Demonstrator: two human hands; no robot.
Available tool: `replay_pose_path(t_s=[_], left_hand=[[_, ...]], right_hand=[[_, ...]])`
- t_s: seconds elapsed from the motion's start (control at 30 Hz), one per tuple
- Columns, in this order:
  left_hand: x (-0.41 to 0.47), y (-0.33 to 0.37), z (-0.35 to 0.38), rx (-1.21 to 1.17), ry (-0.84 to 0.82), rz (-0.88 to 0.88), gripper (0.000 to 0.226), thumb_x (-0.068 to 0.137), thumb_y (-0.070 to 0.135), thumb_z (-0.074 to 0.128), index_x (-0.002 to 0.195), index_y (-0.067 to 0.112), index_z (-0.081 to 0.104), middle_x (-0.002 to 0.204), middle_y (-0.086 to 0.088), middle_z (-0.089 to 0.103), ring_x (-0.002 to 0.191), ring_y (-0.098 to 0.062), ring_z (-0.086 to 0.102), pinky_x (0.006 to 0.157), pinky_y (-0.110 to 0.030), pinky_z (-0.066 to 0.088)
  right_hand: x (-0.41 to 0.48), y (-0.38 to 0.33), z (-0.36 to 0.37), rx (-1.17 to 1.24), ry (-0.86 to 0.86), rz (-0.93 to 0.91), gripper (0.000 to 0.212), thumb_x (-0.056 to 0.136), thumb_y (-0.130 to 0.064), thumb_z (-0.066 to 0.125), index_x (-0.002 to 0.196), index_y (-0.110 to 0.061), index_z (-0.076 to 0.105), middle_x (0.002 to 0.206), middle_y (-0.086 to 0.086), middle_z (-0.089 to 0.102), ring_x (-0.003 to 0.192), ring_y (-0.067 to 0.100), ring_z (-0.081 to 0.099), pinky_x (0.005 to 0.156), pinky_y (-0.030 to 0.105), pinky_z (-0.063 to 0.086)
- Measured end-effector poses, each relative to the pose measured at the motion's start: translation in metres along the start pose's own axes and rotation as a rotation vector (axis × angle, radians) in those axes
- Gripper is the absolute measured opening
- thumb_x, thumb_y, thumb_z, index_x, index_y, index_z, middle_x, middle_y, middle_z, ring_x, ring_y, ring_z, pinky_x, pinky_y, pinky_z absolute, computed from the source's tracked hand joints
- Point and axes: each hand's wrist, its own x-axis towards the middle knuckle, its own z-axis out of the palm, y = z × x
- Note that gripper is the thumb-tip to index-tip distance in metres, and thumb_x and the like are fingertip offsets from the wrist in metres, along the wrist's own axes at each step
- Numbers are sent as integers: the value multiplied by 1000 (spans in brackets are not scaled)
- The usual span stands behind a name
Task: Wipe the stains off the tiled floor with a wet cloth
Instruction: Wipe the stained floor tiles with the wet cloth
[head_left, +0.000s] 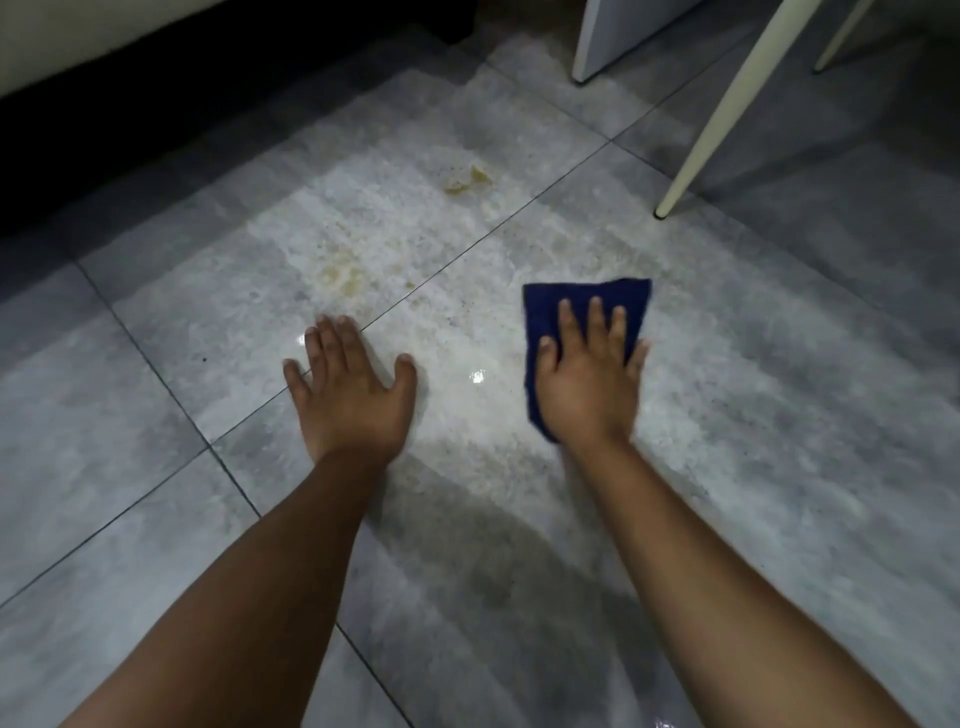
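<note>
The dark blue cloth (540, 317) lies flat on the tiled floor (779, 467), directly under the right hand (589, 389). That hand presses down on it with the palm and straight, slightly spread fingers; nothing is pinched or curled round. The cloth shows beyond the fingertips and along the thumb side of the hand, down to the wrist. It looks folded into a rough rectangle, with its far edge a little uneven.

The tiles around the hand are grey and mottled, with a pale, shiny patch and two small bright glints between the two hands. Ahead of the right hand and off toward its thumb side lies a yellowish stain (340, 275), apart from the cloth. A second yellowish stain (470, 179) lies farther ahead, well apart from the cloth.

The left hand (348, 395) rests flat on the bare floor beside the right hand, fingers straight and thumb spread, holding nothing. The nearer stain lies just beyond its fingertips.

Ahead of the cloth, on the little-finger side, a cream chair leg (727, 109) stands slanted on the tiles, with a white panel (618, 31) farther back.
</note>
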Motion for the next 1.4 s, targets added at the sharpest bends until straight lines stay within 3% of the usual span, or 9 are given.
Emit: replay_pose_path(t_s=[0.2,0.33,0.5,0.63,0.77,1.03,1.13,1.27,1.4], left_hand=[[1,1,1,0,-1,-8,79,93,59,16,154,11,-1,162,-8,-6,149,-19,-7,119,-46,-6],[2,1,1,-5,-10,-2,79,93,60,16,154,12,-1,162,-7,-7,149,-19,-8,119,-46,-6],[0,-1,1,-25,9,3,79,94,59,19,155,12,2,163,-8,-4,149,-19,-7,119,-45,-6],[1,-1,2,-28,3,-1,80,93,60,19,155,12,1,162,-8,-5,149,-19,-8,119,-46,-7],[2,0,1,-14,-6,-2,80,93,61,15,154,12,-3,162,-8,-9,149,-19,-10,119,-46,-7],[2,-5,-8,-71,-68,11,75,97,57,12,153,11,-9,161,-8,-14,147,-18,-16,118,-45,-11],[4,-17,-14,-187,-56,57,74,94,54,6,154,11,-3,162,-6,-8,148,-16,-13,119,-40,-12],[34,-66,-23,-72,-8,63,71,97,51,9,153,9,-3,162,-9,-8,148,-19,-12,118,-44,-13],[50,-100,-28,-23,-72,-49,71,99,50,14,152,8,-8,161,-10,-12,148,-21,-15,118,-49,-8]], right_hand=[[-28,46,-14,35,72,310,56,101,-43,21,154,-24,15,161,7,6,148,25,-3,117,54,-2],[-63,-6,-2,-20,5,145,57,101,-44,15,154,-24,7,162,8,-1,148,25,-10,116,50,-13],[14,-30,5,-25,-47,-26,57,100,-45,14,154,-27,8,162,4,-1,148,23,-10,116,53,-10],[55,21,-11,-25,10,169,56,101,-44,16,154,-27,12,162,4,4,148,23,-4,116,54,-4],[12,43,-19,40,50,365,56,102,-43,17,154,-25,12,162,6,2,148,25,-4,117,54,-2],[-18,-57,9,-70,-86,-142,57,100,-47,12,154,-28,5,162,2,-3,147,21,-11,118,48,-6],[2,-47,7,-66,-69,-30,57,100,-48,12,154,-30,6,162,1,-1,148,20,-9,118,49,-4],[-40,-45,5,-1,-20,199,56,101,-44,13,154,-28,5,162,4,-2,148,22,-8,118,51,-4],[-91,-71,14,-39,-49,68,57,98,-47,4,153,-30,0,162,4,-3,147,23,-11,118,48,-7]])
